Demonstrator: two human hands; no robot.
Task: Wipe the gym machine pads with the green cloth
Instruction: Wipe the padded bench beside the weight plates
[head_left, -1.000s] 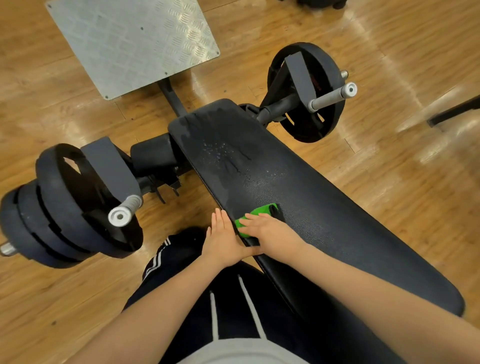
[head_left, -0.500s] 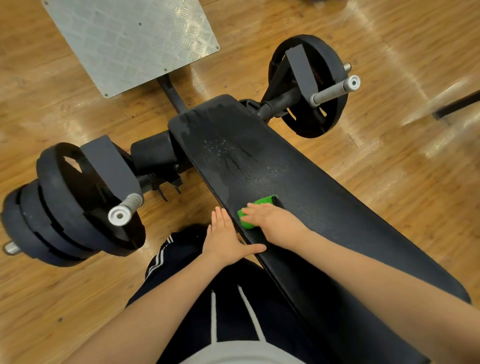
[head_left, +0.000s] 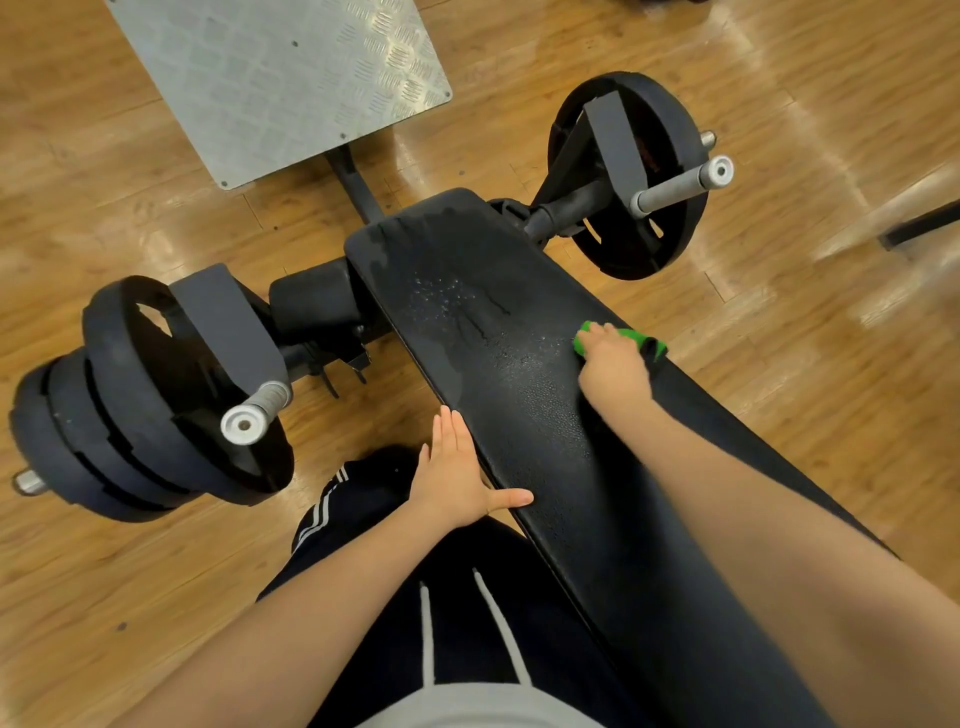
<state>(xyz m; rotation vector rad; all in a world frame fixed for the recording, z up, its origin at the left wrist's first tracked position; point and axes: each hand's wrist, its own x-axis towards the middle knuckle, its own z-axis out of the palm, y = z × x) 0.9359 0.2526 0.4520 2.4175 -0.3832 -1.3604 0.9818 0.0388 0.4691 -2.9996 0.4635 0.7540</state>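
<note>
A long black bench pad (head_left: 524, 395) runs from the upper middle down to the lower right. Its far end is wet, with droplets and drip streaks. The green cloth (head_left: 631, 336) lies on the pad near its right edge, mostly covered by my right hand (head_left: 613, 364), which presses it down onto the pad. My left hand (head_left: 457, 483) rests flat against the pad's left edge, fingers straight and thumb spread onto the pad surface.
Black weight plates on a steel peg (head_left: 156, 400) stand close at the left. Another loaded plate (head_left: 628, 176) sits at the upper right. A checkered metal footplate (head_left: 280, 78) lies on the wooden floor beyond the pad. My dark trousers are below.
My right hand has slid the green cloth across the pad, from beside my left hand at the near edge to the far right edge. My left hand has stayed put.
</note>
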